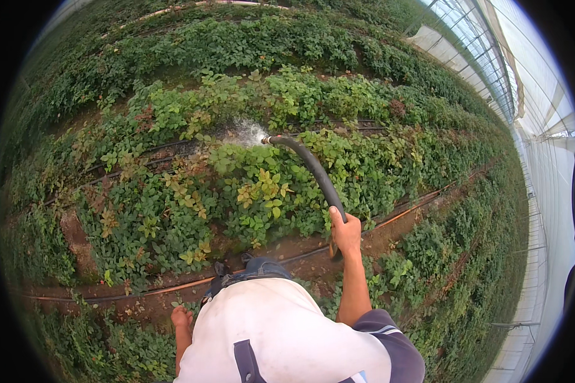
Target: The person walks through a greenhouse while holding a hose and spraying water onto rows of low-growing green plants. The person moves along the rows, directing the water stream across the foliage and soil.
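My right hand point(346, 231) grips a thick black rubber hose point(318, 174), with the thumb lying along its upper side. From my fist the hose arches forward and left over the plants. Water point(247, 132) sprays leftward from the metal fitting point(266, 140) at its end, onto the strip between two bands of leafy, rose-like bushes point(263, 191). Beneath my hand a short bent piece of the hose shows, and its further run is hidden. My left hand point(182, 316) hangs low beside my body, fingers curled, with nothing visible in it.
Dark drip lines point(160, 162) run along the planted bed. A black and orange hose point(187, 285) lies on the soil path point(311, 268) by my feet. More foliage point(426, 268) grows behind the path on the right. Translucent greenhouse sheeting point(541, 182) bounds the right side.
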### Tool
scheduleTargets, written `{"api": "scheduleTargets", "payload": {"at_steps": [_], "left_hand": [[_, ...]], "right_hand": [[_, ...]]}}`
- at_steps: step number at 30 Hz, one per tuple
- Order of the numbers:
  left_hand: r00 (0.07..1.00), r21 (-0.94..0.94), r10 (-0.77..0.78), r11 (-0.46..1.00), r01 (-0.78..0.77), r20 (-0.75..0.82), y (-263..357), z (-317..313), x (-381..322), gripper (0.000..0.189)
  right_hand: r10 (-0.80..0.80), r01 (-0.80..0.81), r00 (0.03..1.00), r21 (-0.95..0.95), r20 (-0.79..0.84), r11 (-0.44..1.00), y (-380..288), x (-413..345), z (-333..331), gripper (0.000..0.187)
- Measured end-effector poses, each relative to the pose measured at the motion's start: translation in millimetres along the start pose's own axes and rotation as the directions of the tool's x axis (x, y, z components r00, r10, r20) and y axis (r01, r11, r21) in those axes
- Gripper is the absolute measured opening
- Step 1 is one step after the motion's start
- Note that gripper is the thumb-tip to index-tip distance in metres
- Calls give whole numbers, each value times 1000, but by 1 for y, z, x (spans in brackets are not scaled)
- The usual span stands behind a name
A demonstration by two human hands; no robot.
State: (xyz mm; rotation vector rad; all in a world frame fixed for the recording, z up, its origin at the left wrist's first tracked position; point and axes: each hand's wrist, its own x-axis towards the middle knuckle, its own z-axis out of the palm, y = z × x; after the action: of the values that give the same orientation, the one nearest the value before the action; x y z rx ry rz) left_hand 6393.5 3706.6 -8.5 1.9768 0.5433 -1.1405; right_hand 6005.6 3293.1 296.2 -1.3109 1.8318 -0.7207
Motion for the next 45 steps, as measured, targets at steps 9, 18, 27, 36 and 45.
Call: {"api": "scheduleTargets", "payload": {"at_steps": [9,18,27,36,45], "left_hand": [[990,2,144,990,-144,-5,20,21,-16,8],[992,55,72,995,-77,100,-7,20,8,8],[989,94,82,991,-94,124,2,21,17,8],[970,88,96,989,-118,222,-3,25,21,9],[997,39,83,996,-83,8,-12,17,-16,27]], "right_hand": [[55,-51,998,-112,35,992,-5,-7,13,58],[29,-26,999,-101,21,995,0,-18,-6,59],[85,-82,996,-102,31,991,-8,-18,-4,59],[66,-59,997,-126,47,990,1,-26,-12,59],[82,-90,986,-45,-145,995,11,-8,-18,52]]}}
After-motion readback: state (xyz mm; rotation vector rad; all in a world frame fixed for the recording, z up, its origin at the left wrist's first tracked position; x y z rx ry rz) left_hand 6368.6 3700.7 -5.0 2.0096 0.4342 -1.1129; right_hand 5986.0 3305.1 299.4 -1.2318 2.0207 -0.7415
